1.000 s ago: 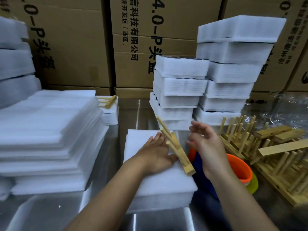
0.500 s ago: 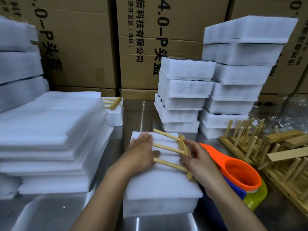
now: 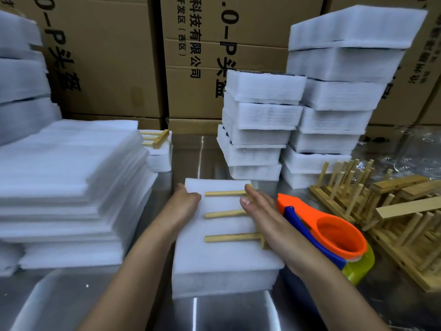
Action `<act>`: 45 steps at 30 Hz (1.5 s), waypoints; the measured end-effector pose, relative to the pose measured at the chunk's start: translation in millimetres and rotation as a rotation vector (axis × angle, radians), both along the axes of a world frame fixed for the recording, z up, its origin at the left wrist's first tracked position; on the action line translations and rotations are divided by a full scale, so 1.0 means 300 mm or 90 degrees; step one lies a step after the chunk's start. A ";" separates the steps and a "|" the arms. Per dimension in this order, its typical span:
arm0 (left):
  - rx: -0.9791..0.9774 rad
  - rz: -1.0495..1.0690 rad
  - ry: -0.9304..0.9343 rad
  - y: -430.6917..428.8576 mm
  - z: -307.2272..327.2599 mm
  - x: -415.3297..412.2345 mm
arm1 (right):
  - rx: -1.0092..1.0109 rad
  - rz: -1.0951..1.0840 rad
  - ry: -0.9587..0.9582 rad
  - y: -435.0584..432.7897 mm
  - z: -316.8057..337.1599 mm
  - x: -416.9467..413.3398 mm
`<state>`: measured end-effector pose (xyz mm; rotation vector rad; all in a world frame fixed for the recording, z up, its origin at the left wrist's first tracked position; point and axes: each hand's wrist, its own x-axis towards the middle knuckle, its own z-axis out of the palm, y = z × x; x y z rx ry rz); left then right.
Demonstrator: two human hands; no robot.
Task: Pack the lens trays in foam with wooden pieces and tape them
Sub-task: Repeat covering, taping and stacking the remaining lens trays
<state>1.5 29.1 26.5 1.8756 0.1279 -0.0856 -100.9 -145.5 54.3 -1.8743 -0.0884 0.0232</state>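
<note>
Left hand: the left hand (image 3: pixel 185 203) rests against the left edge of the foam pack (image 3: pixel 222 263), thumb on the top face. The fingers are turned away, so I cannot tell whether they curl round the edge.
Right hand: the right hand (image 3: pixel 265 218) lies flat with straight fingers, pressing down on the crossbar of the wooden piece (image 3: pixel 226 237) and gripping nothing.
Wooden piece: a comb-shaped rack part lying flat on top of the pack. Its three dowels run left to right across the foam and point toward the left hand. The crossbar runs near to far along the right edge.
Foam pack: it sits on the counter (image 3: pixel 95 295) directly between the two hands.
Key relation: the tape dispenser (image 3: pixel 334 235) stands just beside the right hand, on its outer side and well apart from the left.
Likely next step: taping, and the right hand looks better placed to reach for the dispenser.
Risk: the wood may slide once the pressure lifts.
Surroundings: finished packs (image 3: pixel 262 130) are stacked behind, loose foam sheets (image 3: pixel 71 187) lie to the left, and wooden racks (image 3: pixel 393 223) are piled to the right.
</note>
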 end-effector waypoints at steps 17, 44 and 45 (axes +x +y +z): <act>0.064 -0.045 -0.022 0.013 0.011 -0.016 | -0.597 -0.134 -0.246 -0.299 -0.076 -0.206; -0.581 -0.226 0.111 -0.015 0.196 -0.178 | 0.146 0.187 -0.365 -0.256 0.225 -0.031; -0.580 -0.216 0.111 -0.016 0.195 -0.176 | 0.124 0.216 -0.351 -0.261 0.225 -0.031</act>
